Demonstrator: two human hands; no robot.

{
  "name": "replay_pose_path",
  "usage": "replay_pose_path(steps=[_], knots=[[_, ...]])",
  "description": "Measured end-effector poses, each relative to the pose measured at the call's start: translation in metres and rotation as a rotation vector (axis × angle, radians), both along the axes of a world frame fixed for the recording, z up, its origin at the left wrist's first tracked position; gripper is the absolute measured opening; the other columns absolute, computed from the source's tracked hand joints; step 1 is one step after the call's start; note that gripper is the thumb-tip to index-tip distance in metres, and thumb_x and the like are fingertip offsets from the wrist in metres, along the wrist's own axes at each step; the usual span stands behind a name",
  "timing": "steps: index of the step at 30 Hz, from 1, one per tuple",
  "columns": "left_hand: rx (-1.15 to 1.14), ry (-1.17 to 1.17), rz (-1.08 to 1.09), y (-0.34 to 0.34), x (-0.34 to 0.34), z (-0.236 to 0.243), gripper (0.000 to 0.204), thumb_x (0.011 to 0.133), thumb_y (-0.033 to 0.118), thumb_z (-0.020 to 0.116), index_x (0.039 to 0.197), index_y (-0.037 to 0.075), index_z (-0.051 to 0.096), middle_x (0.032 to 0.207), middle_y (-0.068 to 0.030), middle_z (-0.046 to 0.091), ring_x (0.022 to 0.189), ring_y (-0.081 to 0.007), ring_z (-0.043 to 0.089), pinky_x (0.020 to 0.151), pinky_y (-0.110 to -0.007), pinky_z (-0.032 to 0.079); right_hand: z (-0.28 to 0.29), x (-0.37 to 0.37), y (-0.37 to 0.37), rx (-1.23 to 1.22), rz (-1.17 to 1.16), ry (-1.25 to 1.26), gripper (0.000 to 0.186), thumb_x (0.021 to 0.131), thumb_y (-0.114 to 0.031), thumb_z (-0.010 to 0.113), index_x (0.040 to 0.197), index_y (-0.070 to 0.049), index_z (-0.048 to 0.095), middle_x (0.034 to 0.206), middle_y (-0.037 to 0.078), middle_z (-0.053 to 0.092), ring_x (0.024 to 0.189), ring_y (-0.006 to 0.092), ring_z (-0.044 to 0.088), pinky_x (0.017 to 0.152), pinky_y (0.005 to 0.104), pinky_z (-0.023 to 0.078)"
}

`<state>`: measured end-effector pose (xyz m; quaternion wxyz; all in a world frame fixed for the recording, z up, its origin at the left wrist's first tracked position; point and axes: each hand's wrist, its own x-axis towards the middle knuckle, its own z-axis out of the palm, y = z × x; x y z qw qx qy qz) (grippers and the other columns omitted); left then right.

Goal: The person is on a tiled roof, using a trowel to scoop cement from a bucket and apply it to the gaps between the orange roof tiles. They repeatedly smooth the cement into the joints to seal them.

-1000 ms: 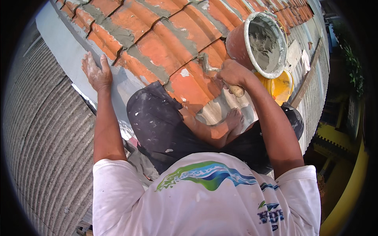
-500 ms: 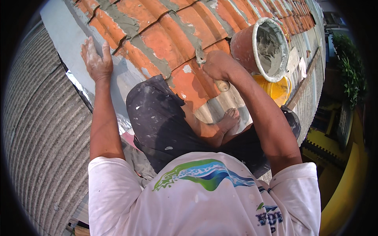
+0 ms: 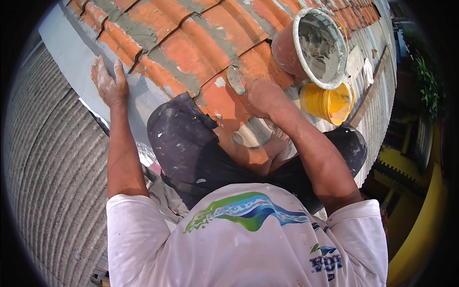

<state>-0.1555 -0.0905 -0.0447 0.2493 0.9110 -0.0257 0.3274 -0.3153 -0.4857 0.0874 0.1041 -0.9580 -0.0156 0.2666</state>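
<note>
With its fingers spread, my left hand (image 3: 111, 84) rests on the flat grey ledge (image 3: 67, 52) along the left side of the tiles. My right hand (image 3: 264, 99) is closed round a small trowel (image 3: 235, 80); its handle is hidden in my fist. Wet mortar coats the blade, which is over the orange roof tiles (image 3: 191, 50). Grey mortar (image 3: 174, 69) lies in bands along the joints between tiles. Just beyond my right hand, a bucket (image 3: 290, 53) with a whitened rim leans toward me, holding grey mortar (image 3: 319, 50).
A yellow pail (image 3: 318, 103) lies tilted below the mortar bucket. Corrugated grey roofing (image 3: 52, 158) spreads out on the left. On the right run a wooden batten (image 3: 370, 91) and the roof edge, with green plants (image 3: 423, 76) lower down. My bent legs (image 3: 184, 138) are close to the tiles.
My right hand has turned and come slightly lower, so the trowel blade now shows flat. The view has shifted a little; my left hand stays spread on the ledge.
</note>
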Motion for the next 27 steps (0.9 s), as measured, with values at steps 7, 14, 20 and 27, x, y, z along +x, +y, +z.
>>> replay_pose_path(steps=[7,14,20,27], knots=[[0.02,0.0,-0.004,0.002,-0.001,0.0,0.071,0.105,0.046,0.063,0.156,0.0,0.052,0.161,-0.028,0.051,0.157,-0.0448,0.036,0.133,-0.052,0.019,0.013,-0.014,-0.025,0.043,-0.11,-0.011,0.031,0.087,-0.021,0.07,0.091,0.009,0.074,0.087,0.03,0.074,0.088,0.0441,0.075,0.087,0.0504,0.06],[0.001,0.013,0.0,0.0,-0.001,0.001,0.071,0.104,0.046,0.063,0.156,-0.001,0.052,0.162,-0.0277,0.05,0.158,-0.0446,0.035,0.133,-0.053,0.019,-0.013,0.039,-0.066,0.759,-0.819,0.367,0.023,0.096,-0.016,0.072,0.09,0.006,0.074,0.078,0.01,0.073,0.056,0.0145,0.067,0.042,0.0352,0.053],[-0.01,0.005,0.002,-0.001,-0.002,0.002,0.07,0.104,0.046,0.063,0.156,0.0,0.053,0.162,-0.0275,0.05,0.158,-0.0441,0.035,0.133,-0.052,0.019,-0.016,0.055,-0.043,0.894,-0.939,0.389,0.018,0.098,-0.009,0.07,0.091,0.008,0.071,0.074,0.013,0.071,0.06,0.0182,0.069,0.047,0.0347,0.054],[0.004,0.006,-0.002,-0.001,-0.002,0.003,0.07,0.104,0.045,0.064,0.156,0.0,0.053,0.162,-0.0274,0.05,0.158,-0.0438,0.036,0.133,-0.051,0.02,0.036,0.032,-0.049,0.652,-0.467,0.452,0.026,0.093,-0.019,0.073,0.08,0.003,0.075,0.068,0.013,0.071,0.057,0.0157,0.068,0.052,0.0334,0.053]])
